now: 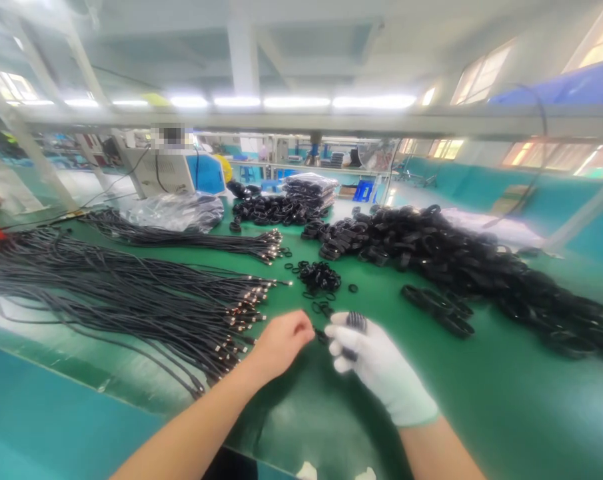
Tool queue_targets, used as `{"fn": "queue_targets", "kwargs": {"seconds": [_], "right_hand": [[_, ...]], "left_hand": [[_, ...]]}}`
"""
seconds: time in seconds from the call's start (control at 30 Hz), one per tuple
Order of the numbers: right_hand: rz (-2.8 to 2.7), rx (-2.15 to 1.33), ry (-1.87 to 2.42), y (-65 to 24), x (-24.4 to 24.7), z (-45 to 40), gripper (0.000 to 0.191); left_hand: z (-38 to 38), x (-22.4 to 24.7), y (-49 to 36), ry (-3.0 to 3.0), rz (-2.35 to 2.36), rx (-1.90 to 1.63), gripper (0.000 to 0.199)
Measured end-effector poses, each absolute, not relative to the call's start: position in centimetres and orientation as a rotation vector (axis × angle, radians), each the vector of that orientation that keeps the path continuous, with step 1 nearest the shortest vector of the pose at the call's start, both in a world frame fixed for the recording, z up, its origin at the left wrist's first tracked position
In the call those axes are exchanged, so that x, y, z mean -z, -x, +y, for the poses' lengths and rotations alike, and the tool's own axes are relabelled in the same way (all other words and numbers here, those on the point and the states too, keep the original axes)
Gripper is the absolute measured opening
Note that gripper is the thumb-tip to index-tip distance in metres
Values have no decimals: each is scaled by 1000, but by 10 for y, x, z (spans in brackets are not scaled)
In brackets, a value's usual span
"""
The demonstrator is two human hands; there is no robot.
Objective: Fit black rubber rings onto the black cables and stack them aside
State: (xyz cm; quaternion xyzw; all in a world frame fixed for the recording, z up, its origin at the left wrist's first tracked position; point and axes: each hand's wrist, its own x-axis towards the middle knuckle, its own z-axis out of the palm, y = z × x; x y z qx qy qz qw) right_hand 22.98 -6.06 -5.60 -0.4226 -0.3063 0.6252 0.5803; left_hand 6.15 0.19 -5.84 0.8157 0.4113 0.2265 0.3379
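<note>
My left hand [284, 343] is bare, its fingers pinched together over the green table. Whatever lies between those fingertips is too small to make out. Close by on the right, my right hand [374, 360] wears a white glove and is closed around a coiled black cable [356, 322], whose stacked turns show between the fingers. A short dark piece shows between the two hands, too blurred to name. Just beyond them lies a small heap of black rings [320, 275], with a few loose ones around it.
Long black cables [131, 287] with metal plugs spread across the left, a second bundle [206, 241] behind. Coiled cables [431, 257] are piled on the right, more [276, 210] at the back. A white-and-blue machine [166, 175] and clear plastic bags [181, 212] stand back left on the green table [481, 400].
</note>
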Motion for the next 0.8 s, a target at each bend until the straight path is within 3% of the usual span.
{"fn": "queue_targets", "kwargs": {"seconds": [0.2,0.37,0.53,0.63,0.73,0.8], "right_hand": [[-694,-1449,926,-206,65,-55,44],[-596,-1691,685,-203,68,-58,41],[-812,-2062,242,-212,63,-63,46],[-953,-2166,108,-213,63,-63,44],[-1015,-2052,312,-213,62,-63,43],[-1045,-2000,455,-213,59,-64,42]], "left_hand": [[-18,58,-65,-1445,876,-696,17],[-26,62,-62,-1510,945,-791,27],[-38,33,-38,-1077,544,-678,27],[-37,24,-26,-1235,431,-418,28],[-27,20,-21,-1735,620,-225,9],[-23,13,-19,-2067,749,-113,9]]}}
